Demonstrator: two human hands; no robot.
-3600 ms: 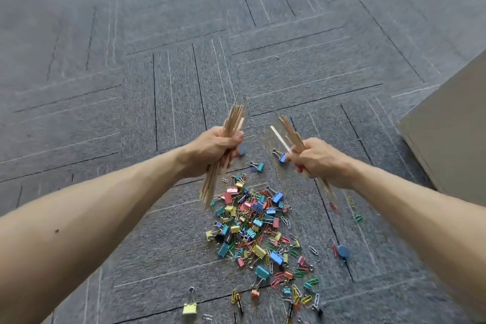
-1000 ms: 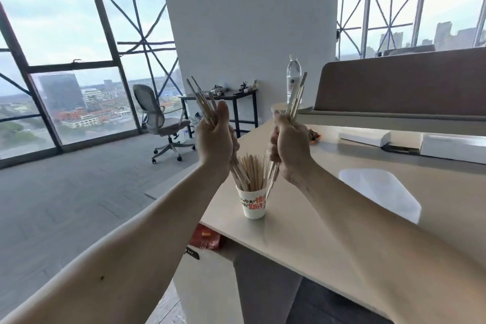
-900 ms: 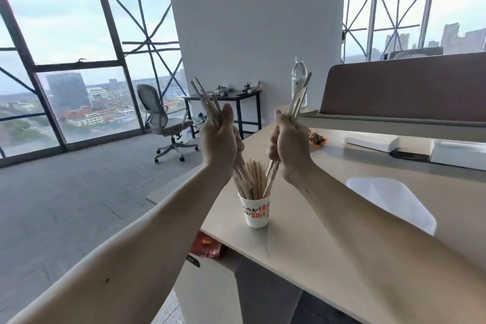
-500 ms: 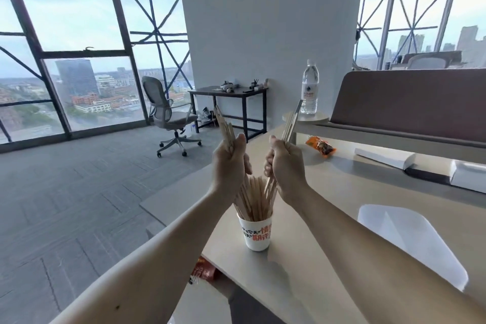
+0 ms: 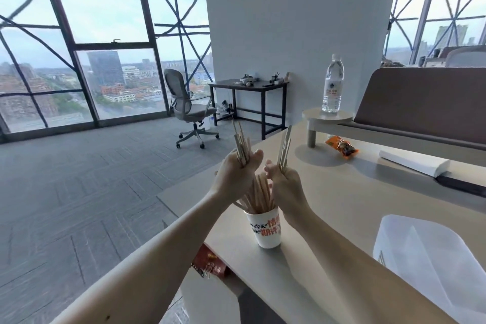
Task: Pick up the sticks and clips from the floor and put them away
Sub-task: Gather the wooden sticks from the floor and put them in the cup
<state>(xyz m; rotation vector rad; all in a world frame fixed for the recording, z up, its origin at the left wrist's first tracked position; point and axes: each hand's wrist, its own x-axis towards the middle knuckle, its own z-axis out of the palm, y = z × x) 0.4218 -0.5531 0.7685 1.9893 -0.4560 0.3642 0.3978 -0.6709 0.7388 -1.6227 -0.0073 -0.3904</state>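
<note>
A white paper cup [image 5: 266,230] with red and black print stands near the front left edge of the beige table [image 5: 342,192]. Several wooden sticks [image 5: 259,196] stand in it. My left hand [image 5: 236,175] is shut on a bundle of sticks [image 5: 240,141] just above and left of the cup. My right hand [image 5: 285,181] is shut on a smaller bundle of sticks [image 5: 285,143] above the cup's right side. The lower ends of both bundles reach down into the cup's mouth. No clips are in view.
A clear plastic bag [image 5: 431,263] lies on the table at the right. A water bottle [image 5: 333,84] stands on a small round shelf, an orange snack packet [image 5: 342,146] below it. A red packet [image 5: 210,263] hangs under the table edge. An office chair [image 5: 190,109] stands on the grey carpet.
Earlier I held the bundles over the clip pile on the floor. Over the last second both hands have sunk toward the cup, and the sticks' lower ends have gone into it.
</note>
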